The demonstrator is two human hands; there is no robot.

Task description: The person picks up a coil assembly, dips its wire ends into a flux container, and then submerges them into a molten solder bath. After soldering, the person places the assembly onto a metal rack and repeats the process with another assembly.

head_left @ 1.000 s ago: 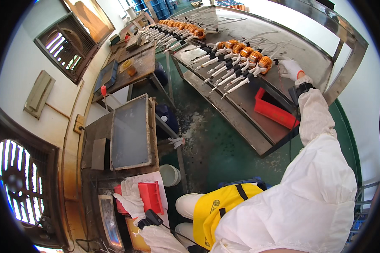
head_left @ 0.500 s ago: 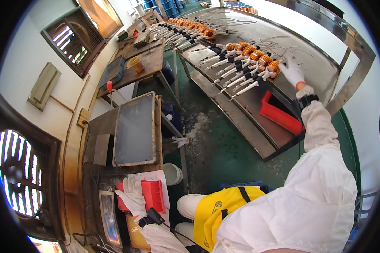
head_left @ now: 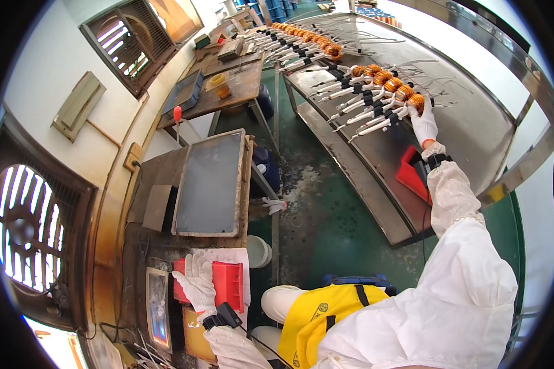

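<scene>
While the right hand (head_left: 424,127) touches the end coil (head_left: 416,102), grip unclear, the left hand (head_left: 198,278) hangs unclenched by a red bin (head_left: 229,286).
Coils (head_left: 380,77) lined up, likely keeping white leads (head_left: 370,129) separate.

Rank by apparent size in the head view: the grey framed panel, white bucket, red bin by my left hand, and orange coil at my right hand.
Largest to smallest:
grey framed panel
red bin by your left hand, partly covered
white bucket
orange coil at your right hand

Right hand (head_left: 424,127) reaches far forward; left hand (head_left: 198,283) lies palm up, loosely uncurled.
</scene>
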